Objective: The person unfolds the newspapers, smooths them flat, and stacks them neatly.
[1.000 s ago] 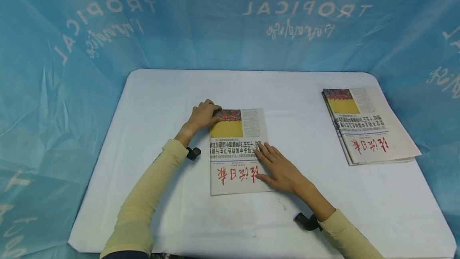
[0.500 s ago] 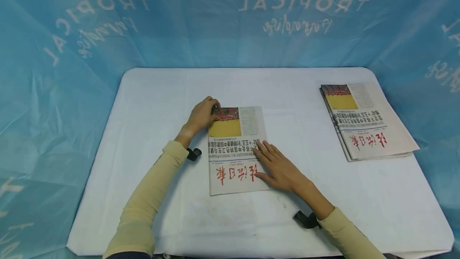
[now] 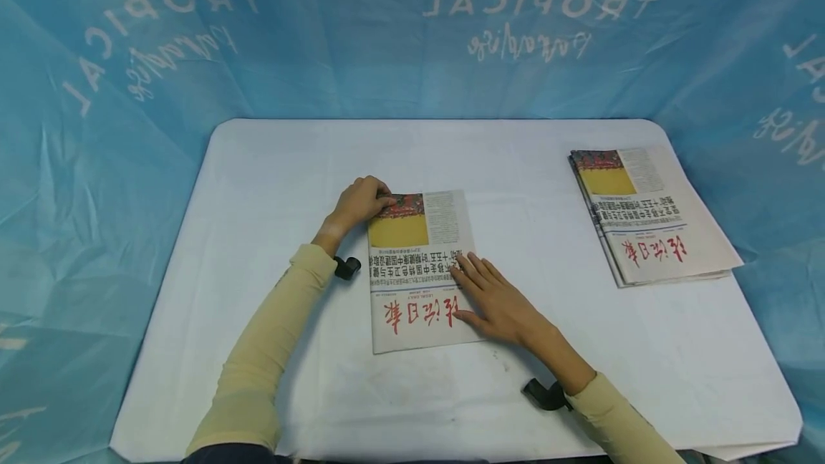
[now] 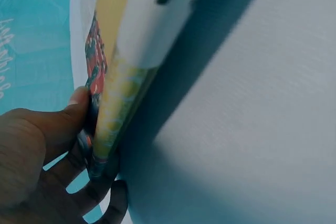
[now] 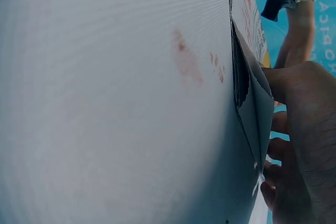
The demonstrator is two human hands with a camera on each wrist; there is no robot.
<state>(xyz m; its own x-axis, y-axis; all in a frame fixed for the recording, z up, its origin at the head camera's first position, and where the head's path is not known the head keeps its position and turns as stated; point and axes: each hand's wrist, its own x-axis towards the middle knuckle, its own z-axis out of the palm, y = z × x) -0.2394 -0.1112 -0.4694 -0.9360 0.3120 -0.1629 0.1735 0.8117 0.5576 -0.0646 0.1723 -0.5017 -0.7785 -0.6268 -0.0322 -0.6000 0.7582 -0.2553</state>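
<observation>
A folded newspaper [image 3: 412,271] with a yellow and red picture and red title characters lies mid-table, its print upside down in the head view. At its far left corner my left hand [image 3: 362,200] pinches the folded edge, thumb on top and fingers beneath. The left wrist view shows that newspaper [image 4: 118,77] edge raised a little above the table, with the left hand [image 4: 58,145] around its corner. My right hand [image 3: 499,303] rests spread on the paper's near right side. In the right wrist view the right hand [image 5: 299,129] lies over the newspaper's [image 5: 257,108] layered edge.
A stack of similar folded newspapers [image 3: 657,220] lies at the table's right side. The white-covered table [image 3: 290,163] is bordered by blue printed curtains [image 3: 361,34]. Black wrist devices sit by the left wrist [image 3: 346,268] and right wrist [image 3: 545,395].
The whole head view has shifted slightly. The left fingers have closed in further on the newspaper's far left corner, while the right hand stays on the paper.
</observation>
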